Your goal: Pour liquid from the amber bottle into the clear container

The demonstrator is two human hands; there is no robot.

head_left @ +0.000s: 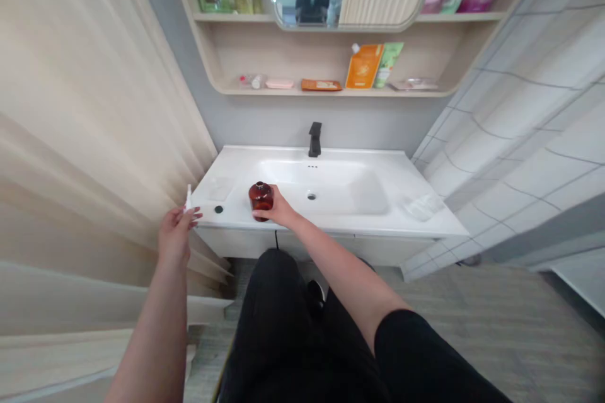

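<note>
My right hand (277, 209) is wrapped round an amber bottle (260, 199) with an uncapped neck, upright at the left front of the sink. Some reddish-brown liquid seems to show inside. Off to the left, beyond the counter's edge, my left hand (178, 227) pinches a slim white pump or nozzle piece (189, 197) that points upward. Its lower end is hidden by my fingers. A small dark round cap (218, 209) lies on the counter between my hands.
The white washbasin (350, 186) has a black faucet (314, 140) at its back. Clear plastic packaging (422, 206) lies at the right, and a faint clear tray (220, 188) at the left. Above, a shelf holds an orange pouch (363, 67) and a green tube (388, 65). A curtain (94, 138) hangs close on the left.
</note>
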